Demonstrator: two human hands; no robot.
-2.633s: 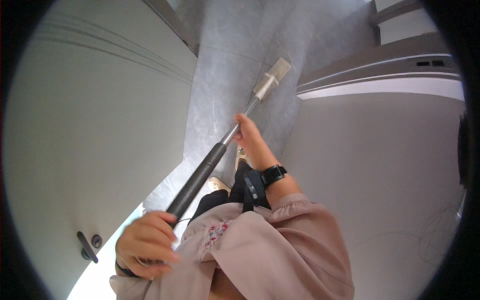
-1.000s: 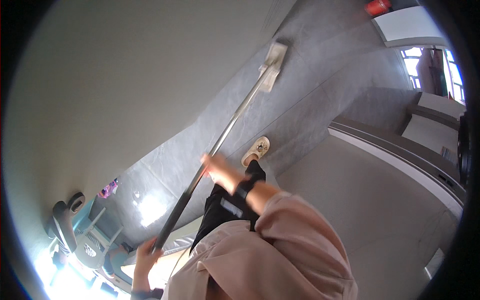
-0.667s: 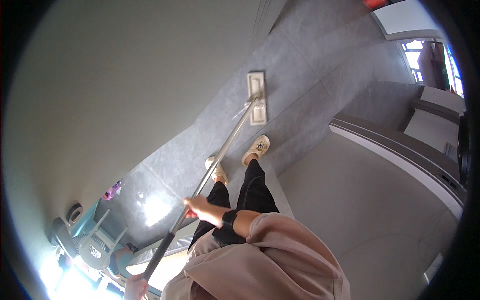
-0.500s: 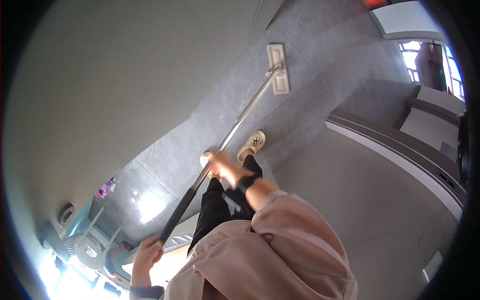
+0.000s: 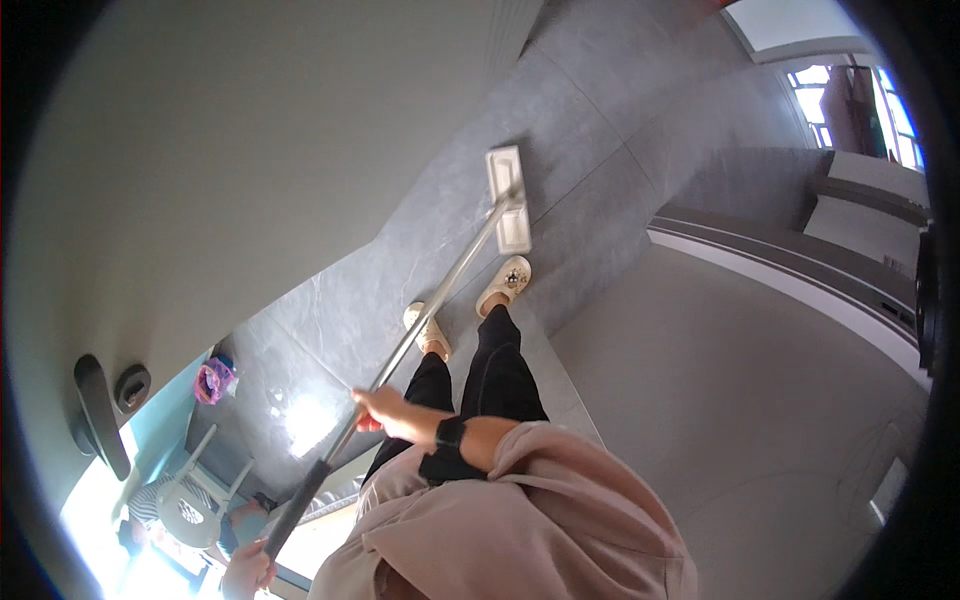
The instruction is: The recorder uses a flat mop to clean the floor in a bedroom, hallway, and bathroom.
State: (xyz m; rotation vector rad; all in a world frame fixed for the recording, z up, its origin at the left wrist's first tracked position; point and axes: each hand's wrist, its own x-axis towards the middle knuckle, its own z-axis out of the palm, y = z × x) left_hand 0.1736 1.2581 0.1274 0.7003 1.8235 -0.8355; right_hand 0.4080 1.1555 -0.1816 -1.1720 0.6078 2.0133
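A flat mop (image 5: pixel 470 252) runs diagonally across the view, its silver pole ending in a dark grip at the lower left. Its cream rectangular head (image 5: pixel 511 225) lies on the grey tiled floor, just beyond my right shoe. My right hand (image 5: pixel 385 411), with a black band at the wrist, is closed around the silver pole above the dark grip. Down by the pole's end, my left hand (image 5: pixel 250 570) is wrapped round the dark grip. My feet wear cream clogs (image 5: pixel 507 280), the left one partly behind the pole.
A grey door (image 5: pixel 230 150) with a dark handle (image 5: pixel 100 415) fills the left. At the lower left are a pale stool (image 5: pixel 190 510) and a pink-purple bag-like item (image 5: pixel 213 381). A wall (image 5: pixel 740 370) and door frame (image 5: pixel 790 290) stand at the right.
The mop head has come nearer to my feet and to the left. Both hands have moved down and left with the pole. More of the door handle shows.
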